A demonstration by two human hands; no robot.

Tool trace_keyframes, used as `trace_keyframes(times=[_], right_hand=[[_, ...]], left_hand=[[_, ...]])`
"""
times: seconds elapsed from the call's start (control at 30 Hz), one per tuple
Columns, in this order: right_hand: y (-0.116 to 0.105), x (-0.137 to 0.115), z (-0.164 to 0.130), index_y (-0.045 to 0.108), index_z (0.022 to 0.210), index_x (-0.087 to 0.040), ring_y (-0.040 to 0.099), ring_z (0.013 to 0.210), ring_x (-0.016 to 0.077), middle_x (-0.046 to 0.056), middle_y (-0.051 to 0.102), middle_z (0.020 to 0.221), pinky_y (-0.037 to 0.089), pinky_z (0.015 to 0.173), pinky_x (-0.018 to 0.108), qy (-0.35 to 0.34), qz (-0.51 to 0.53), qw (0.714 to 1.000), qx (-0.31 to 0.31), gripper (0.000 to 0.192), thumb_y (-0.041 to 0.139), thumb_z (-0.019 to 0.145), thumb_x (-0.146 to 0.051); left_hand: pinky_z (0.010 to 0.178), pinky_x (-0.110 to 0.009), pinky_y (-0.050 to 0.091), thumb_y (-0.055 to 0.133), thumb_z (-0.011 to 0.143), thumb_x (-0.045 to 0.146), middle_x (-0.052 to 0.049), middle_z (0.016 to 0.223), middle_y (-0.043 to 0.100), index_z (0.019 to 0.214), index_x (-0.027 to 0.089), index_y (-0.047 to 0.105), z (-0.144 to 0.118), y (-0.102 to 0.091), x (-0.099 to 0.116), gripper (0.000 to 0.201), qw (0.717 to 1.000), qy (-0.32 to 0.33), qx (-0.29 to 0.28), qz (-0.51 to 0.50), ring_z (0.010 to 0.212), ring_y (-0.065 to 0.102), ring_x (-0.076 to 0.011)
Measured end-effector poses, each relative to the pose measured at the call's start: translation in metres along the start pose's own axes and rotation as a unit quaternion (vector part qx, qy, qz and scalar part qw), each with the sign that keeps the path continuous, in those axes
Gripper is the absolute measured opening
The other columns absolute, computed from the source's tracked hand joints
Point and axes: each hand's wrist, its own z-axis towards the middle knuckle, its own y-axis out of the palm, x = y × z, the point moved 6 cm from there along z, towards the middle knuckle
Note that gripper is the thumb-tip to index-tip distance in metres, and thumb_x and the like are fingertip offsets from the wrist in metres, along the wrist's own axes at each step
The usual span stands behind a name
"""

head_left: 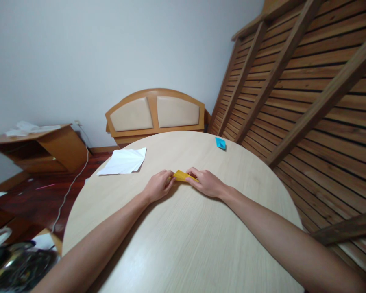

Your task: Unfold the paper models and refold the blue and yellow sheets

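A small piece of folded yellow paper [180,176] is stretched between my two hands, just over the middle of the round table [183,236]. My left hand [159,185] pinches its left end with thumb and fingers. At the other end, my right hand [205,182] has its fingers closed on the paper, covering part of it. The exact folds are too small to make out. Farther back on the right lies a folded blue paper boat [220,143], apart from both hands.
White paper sheets [123,161] lie at the table's left rear. Beyond the table stands a wooden headboard [156,110]. Slatted wood panelling [293,89] leans close along the right. At left are a low cabinet [55,148] and a white cable [75,181] on the floor.
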Motion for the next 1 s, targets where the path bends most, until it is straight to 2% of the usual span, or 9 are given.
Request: trace_keyframes(times=[0.1, 0.2, 0.37, 0.5, 0.6, 0.77, 0.9, 1.0], right_hand=[[0.001, 0.001, 0.0, 0.062, 0.116, -0.02, 0.069, 0.084, 0.0211, 0.007, 0.074, 0.104, 0.046, 0.075, 0.03, -0.012, -0.002, 1.0, 0.006, 0.025, 0.054, 0.097, -0.033], [0.001, 0.002, 0.001, 0.064, 0.113, -0.021, 0.069, 0.086, 0.02, 0.006, 0.074, 0.105, 0.048, 0.077, 0.03, -0.018, 0.035, 0.999, 0.02, 0.022, 0.054, 0.097, -0.03], [-0.001, 0.003, 0.001, 0.065, 0.108, -0.02, 0.069, 0.089, 0.0188, 0.005, 0.074, 0.101, 0.051, 0.08, 0.03, 0.002, 0.154, 0.986, 0.069, 0.019, 0.057, 0.095, -0.032], [0.003, 0.009, 0.003, 0.063, 0.108, -0.019, 0.07, 0.091, 0.0195, 0.006, 0.074, 0.103, 0.053, 0.08, 0.031, 0.036, 0.255, 0.963, 0.082, 0.023, 0.062, 0.091, -0.035], [0.007, 0.014, 0.005, 0.061, 0.109, -0.018, 0.071, 0.089, 0.0199, 0.007, 0.074, 0.101, 0.055, 0.076, 0.031, 0.059, 0.308, 0.947, 0.073, 0.028, 0.064, 0.089, -0.038], [0.009, 0.02, 0.006, 0.059, 0.107, -0.018, 0.069, 0.074, 0.019, 0.003, 0.072, 0.081, 0.053, 0.061, 0.028, 0.112, 0.352, 0.927, 0.068, 0.034, 0.068, 0.084, -0.042], [0.014, 0.023, 0.005, 0.057, 0.109, -0.018, 0.068, 0.069, 0.0179, 0.004, 0.072, 0.082, 0.051, 0.056, 0.026, 0.142, 0.369, 0.918, 0.041, 0.036, 0.068, 0.084, -0.041], [0.017, 0.026, 0.003, 0.059, 0.109, -0.017, 0.07, 0.075, 0.019, 0.006, 0.074, 0.086, 0.05, 0.059, 0.026, 0.136, 0.305, 0.943, 0.014, 0.031, 0.066, 0.086, -0.036]], left_hand=[[0.078, -0.035, 0.051, 0.043, 0.098, 0.028, -0.009, 0.095, 0.066, 0.099, 0.019, 0.056, 0.0, -0.007, 0.005, 0.016, 0.999, 0.022, 0.038, -0.03, 0.087, 0.063, -0.0208], [0.088, -0.037, 0.051, 0.044, 0.098, 0.028, -0.011, 0.111, 0.067, 0.105, 0.019, 0.057, 0.0, -0.009, 0.008, 0.017, 0.995, 0.039, 0.045, -0.082, 0.099, 0.063, -0.0211], [0.076, -0.032, 0.053, 0.047, 0.097, 0.038, -0.007, 0.091, 0.071, 0.095, 0.019, 0.059, 0.0, -0.006, -0.001, 0.022, 0.985, -0.039, 0.05, -0.16, 0.082, 0.066, -0.0193], [0.068, -0.028, 0.053, 0.05, 0.095, 0.044, -0.006, 0.091, 0.07, 0.096, 0.018, 0.059, 0.001, -0.005, -0.003, 0.028, 0.963, -0.075, 0.067, -0.249, 0.081, 0.065, -0.0186], [0.064, -0.027, 0.052, 0.053, 0.093, 0.045, -0.007, 0.092, 0.07, 0.097, 0.017, 0.06, 0.002, -0.002, -0.005, 0.03, 0.949, -0.102, 0.066, -0.291, 0.08, 0.065, -0.0184], [0.065, -0.028, 0.052, 0.057, 0.09, 0.045, -0.008, 0.091, 0.07, 0.097, 0.015, 0.06, 0.003, 0.001, -0.011, 0.031, 0.932, -0.121, 0.084, -0.332, 0.076, 0.065, -0.0181], [0.061, -0.027, 0.051, 0.058, 0.089, 0.047, -0.007, 0.087, 0.071, 0.101, 0.016, 0.058, 0.002, 0.008, -0.016, 0.034, 0.923, -0.152, 0.058, -0.349, 0.073, 0.066, -0.0183], [0.064, -0.029, 0.053, 0.055, 0.091, 0.043, -0.008, 0.09, 0.072, 0.107, 0.016, 0.058, 0.002, 0.015, -0.015, 0.032, 0.937, -0.151, 0.015, -0.314, 0.076, 0.068, -0.0198]])
